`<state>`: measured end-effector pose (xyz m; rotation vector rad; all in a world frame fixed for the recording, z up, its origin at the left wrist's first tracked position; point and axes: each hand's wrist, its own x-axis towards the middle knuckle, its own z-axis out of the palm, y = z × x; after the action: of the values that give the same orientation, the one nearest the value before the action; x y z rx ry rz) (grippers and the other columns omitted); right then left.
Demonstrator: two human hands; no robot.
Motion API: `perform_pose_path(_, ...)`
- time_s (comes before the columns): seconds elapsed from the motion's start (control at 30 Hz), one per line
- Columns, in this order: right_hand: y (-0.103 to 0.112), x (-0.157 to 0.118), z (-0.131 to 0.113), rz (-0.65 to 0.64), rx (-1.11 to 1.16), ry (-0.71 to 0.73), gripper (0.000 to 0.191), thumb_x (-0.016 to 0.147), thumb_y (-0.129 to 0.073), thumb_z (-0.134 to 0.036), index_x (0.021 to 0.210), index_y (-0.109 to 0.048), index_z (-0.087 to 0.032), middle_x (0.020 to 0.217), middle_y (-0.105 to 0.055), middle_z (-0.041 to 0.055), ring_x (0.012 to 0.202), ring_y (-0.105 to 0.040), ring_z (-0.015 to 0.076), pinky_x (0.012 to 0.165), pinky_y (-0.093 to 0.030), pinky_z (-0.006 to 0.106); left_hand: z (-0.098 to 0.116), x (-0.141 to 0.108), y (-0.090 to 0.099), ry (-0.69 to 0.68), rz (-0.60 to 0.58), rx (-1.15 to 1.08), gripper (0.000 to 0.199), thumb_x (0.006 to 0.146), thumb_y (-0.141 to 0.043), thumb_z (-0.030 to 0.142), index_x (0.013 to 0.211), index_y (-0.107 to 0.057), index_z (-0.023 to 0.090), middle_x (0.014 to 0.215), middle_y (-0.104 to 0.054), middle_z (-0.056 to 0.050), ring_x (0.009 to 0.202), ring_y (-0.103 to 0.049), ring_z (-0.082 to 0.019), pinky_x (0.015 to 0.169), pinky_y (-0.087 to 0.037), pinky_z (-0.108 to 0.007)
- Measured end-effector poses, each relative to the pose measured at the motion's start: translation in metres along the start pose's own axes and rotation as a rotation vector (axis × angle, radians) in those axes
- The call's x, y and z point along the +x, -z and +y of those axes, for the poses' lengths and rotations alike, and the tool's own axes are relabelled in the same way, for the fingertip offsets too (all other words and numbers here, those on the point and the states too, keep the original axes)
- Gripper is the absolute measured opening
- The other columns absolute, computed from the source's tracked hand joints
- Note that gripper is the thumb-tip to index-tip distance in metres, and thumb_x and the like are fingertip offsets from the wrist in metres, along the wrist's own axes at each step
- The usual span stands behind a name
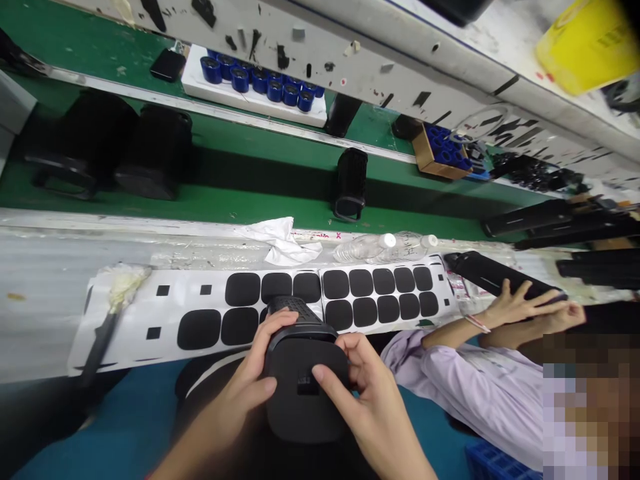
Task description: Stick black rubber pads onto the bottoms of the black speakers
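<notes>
Between my hands, close to my lap, is a black speaker-like housing (307, 417) with a flat rounded-square end facing me and a perforated side. My left hand (253, 370) wraps its left edge, thumb on the flat end. My right hand (363, 390) grips the right edge, its thumb pressing beside a small dark square on that end. Just beyond, a white backing sheet (165, 307) bears black rounded-square stickers (200, 329) and small black squares. A second sticker sheet (440, 300) adjoins it on the right.
A co-worker's hands (525, 310) touch a long black housing (500, 275) at right. Bottles (363, 248) and crumpled tissue (287, 243) lie behind the sheets. A brush-like tool (107, 320) is at left. A green conveyor (260, 180) carries black housings; blue cylinders (240, 79) stand on the shelf.
</notes>
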<state>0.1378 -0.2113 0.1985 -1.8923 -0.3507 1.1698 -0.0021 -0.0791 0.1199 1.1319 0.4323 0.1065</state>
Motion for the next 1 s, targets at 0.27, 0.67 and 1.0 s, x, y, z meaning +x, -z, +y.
perform_pose_path(0.27,-0.003,-0.001,-0.001,0.021,0.005,-0.019,0.032,0.09,-0.061,-0.051,0.094,-0.045,-0.023,0.084,-0.057,-0.002,0.07,-0.058,0.0114,0.058,-0.044,0.019,0.0,0.005,-0.003,-0.034,0.028,-0.021,0.053,0.09,-0.047,0.056,0.139,-0.045,0.036,0.154,-0.033,0.001,0.148,-0.015,-0.033,0.122,-0.005,-0.049)
perform_pose_path(0.67,-0.004,0.001,-0.014,0.039,-0.058,-0.051,0.029,0.09,-0.061,-0.048,0.093,-0.047,-0.022,0.081,-0.055,-0.0044,0.068,-0.054,0.0097,0.061,-0.04,0.02,0.001,0.006,-0.003,-0.023,0.037,0.028,0.049,0.092,-0.046,0.056,0.139,-0.044,0.041,0.154,-0.033,0.004,0.148,-0.016,-0.029,0.122,-0.008,-0.044)
perform_pose_path(1.0,0.01,-0.001,0.006,-0.09,0.264,-0.067,0.037,0.091,-0.064,-0.053,0.094,-0.042,-0.023,0.081,-0.05,-0.0039,0.069,-0.045,0.0089,0.062,-0.041,0.019,-0.001,0.003,0.001,-0.042,0.027,0.038,0.052,0.093,-0.039,0.06,0.138,-0.043,0.036,0.153,-0.033,0.001,0.147,-0.018,-0.03,0.122,-0.01,-0.045)
